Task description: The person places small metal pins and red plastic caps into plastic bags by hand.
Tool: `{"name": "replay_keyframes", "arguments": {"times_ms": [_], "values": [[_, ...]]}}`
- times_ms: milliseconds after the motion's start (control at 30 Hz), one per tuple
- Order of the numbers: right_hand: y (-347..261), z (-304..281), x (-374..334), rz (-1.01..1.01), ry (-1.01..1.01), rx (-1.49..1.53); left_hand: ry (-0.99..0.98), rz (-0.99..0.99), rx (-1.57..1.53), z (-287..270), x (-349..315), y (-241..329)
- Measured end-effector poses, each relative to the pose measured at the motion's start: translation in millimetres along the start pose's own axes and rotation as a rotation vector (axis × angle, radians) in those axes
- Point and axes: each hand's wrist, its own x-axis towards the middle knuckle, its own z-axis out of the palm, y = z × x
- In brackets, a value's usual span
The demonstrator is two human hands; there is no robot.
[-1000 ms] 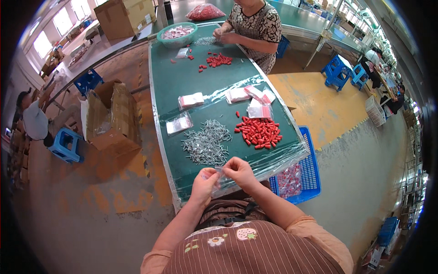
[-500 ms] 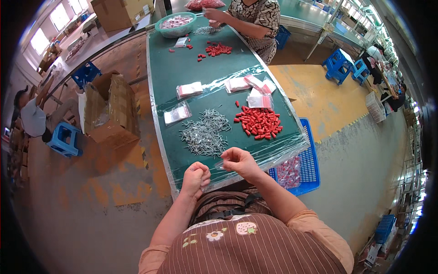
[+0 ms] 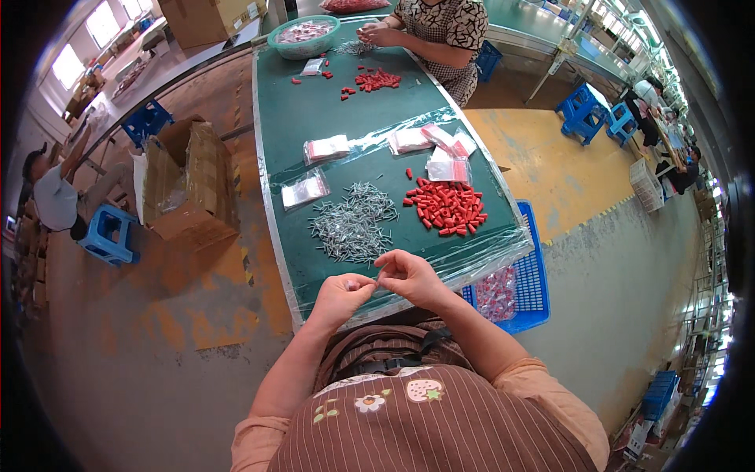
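Over the near edge of the green table, my left hand [image 3: 343, 297] and my right hand [image 3: 414, 278] meet at their fingertips. Thumb and forefinger are pinched on each hand, and what they grip is too small to make out. The left hand's other fingers are curled in. Just beyond the hands lies a pile of small silvery screws [image 3: 352, 223]. To its right spreads a heap of red plastic plugs [image 3: 448, 208]. Clear zip bags with a red stripe lie behind these piles, one bundle [image 3: 305, 189] at the left and another [image 3: 449, 167] at the right.
A blue basket [image 3: 535, 282] of filled bags stands by the table's right corner. Across the green table [image 3: 287, 114], a co-worker's hands [image 3: 379, 34] work near a green basin [image 3: 303, 49] and more red plugs [image 3: 377, 81]. An open carton [image 3: 193, 189] stands on the left.
My left hand has risen and turned toward the right one, so their fingertips now meet. My right hand has barely shifted. The co-worker's hands have come down closer to the table.
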Motion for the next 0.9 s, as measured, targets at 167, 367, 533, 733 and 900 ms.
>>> {"name": "replay_keyframes", "arguments": {"times_ms": [167,367,533,733,900], "values": [[-2.0,1.0,-1.6,-0.262,0.256,-0.441,0.068,0.016,0.001,0.3,8.3,-15.1],[-21.5,4.3,-6.1,-0.449,0.315,-0.664,0.137,0.0,-0.115,0.5,14.6,-21.4],[-15.6,20.3,4.2,-0.172,0.158,-0.457,0.196,0.178,-0.011,3.7,10.1,-21.9],[14.1,10.3,3.6,-0.102,0.15,-0.397,0.171,0.313,0.116,11.9,10.3,-37.4],[18.2,8.8,-8.6,-0.029,0.165,-0.374,0.14,0.352,0.216,24.1,9.7,-47.6]]}}
